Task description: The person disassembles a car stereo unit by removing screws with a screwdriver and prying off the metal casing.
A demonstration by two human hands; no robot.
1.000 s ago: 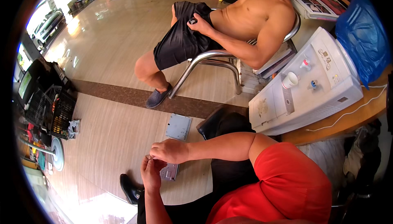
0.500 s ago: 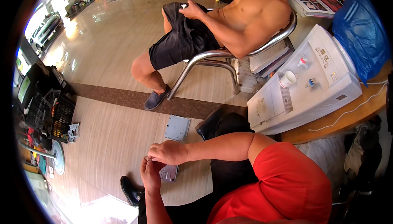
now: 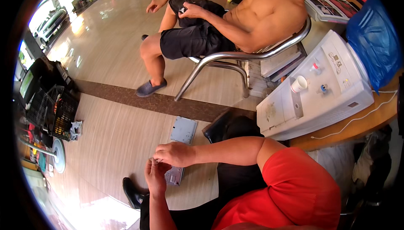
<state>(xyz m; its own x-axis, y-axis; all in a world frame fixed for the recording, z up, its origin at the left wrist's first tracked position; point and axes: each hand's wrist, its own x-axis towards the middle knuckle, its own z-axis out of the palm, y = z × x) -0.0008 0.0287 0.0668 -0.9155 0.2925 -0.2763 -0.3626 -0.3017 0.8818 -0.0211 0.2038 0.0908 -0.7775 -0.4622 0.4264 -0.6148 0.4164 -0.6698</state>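
My left hand (image 3: 156,178) and my right hand (image 3: 176,153) meet fingertip to fingertip above the floor. Both are closed in a pinch around something small and thin, too small to make out. Below them lies a grey metal case (image 3: 174,177) with slots or small marks on it, partly hidden by my hands and right forearm. Just beyond my right hand, a flat grey metal panel (image 3: 184,129) rests on the tiled floor.
Across from me a person in black shorts (image 3: 198,42) sits on a metal-framed chair (image 3: 202,63), holding a small dark object. At right, a white water dispenser (image 3: 313,89) bears a paper cup (image 3: 299,84) beside a blue plastic bag (image 3: 372,40). Black crates (image 3: 63,116) stand left.
The seated person's far arm has come down and now reaches out leftward, and their near foot has shifted. My hands stay pinched together in nearly the same place.
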